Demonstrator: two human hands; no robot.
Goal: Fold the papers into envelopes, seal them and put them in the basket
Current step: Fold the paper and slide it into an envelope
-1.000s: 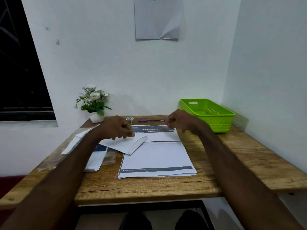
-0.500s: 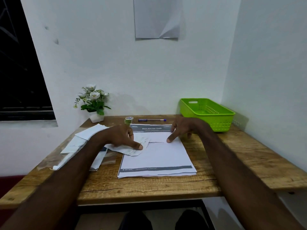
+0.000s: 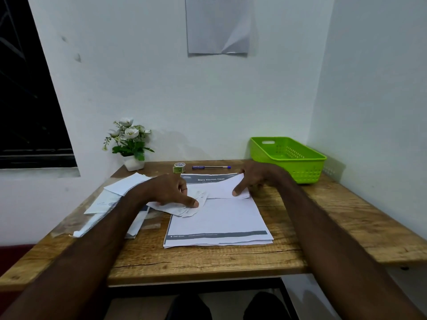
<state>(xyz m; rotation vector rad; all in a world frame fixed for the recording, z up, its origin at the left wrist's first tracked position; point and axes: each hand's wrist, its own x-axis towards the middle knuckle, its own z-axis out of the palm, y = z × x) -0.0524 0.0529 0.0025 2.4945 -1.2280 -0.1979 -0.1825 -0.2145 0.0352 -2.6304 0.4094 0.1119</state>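
- Both hands work over the paper stack (image 3: pixel 219 220) at the middle of the wooden table (image 3: pixel 231 259)
- Left hand (image 3: pixel 171 192) lies knuckles-up with fingers bent, its thumb tip pressing small folded paper pieces (image 3: pixel 184 209) at the stack's left edge
- Right hand (image 3: pixel 251 179) presses its outstretched index fingertip on the top sheet's folded-over flap (image 3: pixel 221 189); the remaining fingers are curled behind the flap's right edge, grip unclear
- Folded flap's crease runs left to right across the stack; the stack's long axis runs from the person toward the wall, dark header band at the far end
- Green basket (image 3: pixel 300 165) sits at the far right corner, long axis angled toward the wall
- Loose papers (image 3: pixel 115 197) lie left of the stack under the left forearm
- Tape roll (image 3: pixel 179 167) and pen (image 3: pixel 211 167) lie beyond the stack; flower pot (image 3: pixel 132 162) stands far left
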